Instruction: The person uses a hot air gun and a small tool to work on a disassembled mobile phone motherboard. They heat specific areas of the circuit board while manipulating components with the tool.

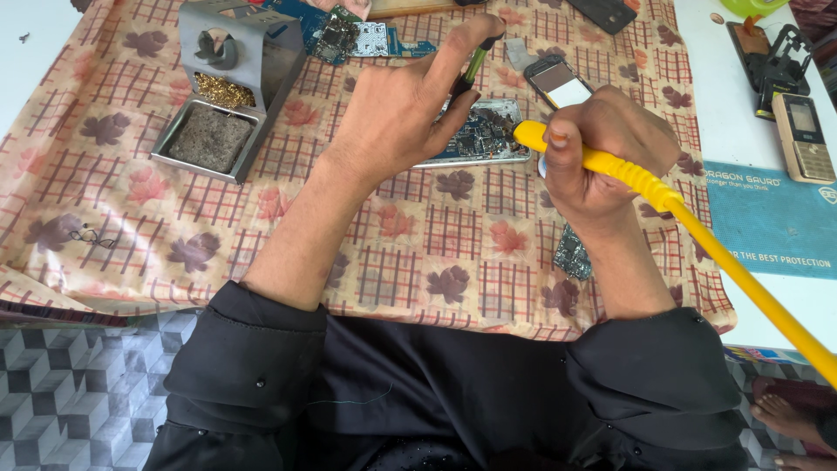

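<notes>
Soldering mid-way: right hand [602, 144] wraps its grip around yellow soldering iron [610, 166], tip on the opened phone circuit board [479, 135] at worktop centre; left hand [405, 109] pinches green tweezers [471, 70] over it. Board is open, not reassembled. Solder stand [231, 78] far left.
</notes>
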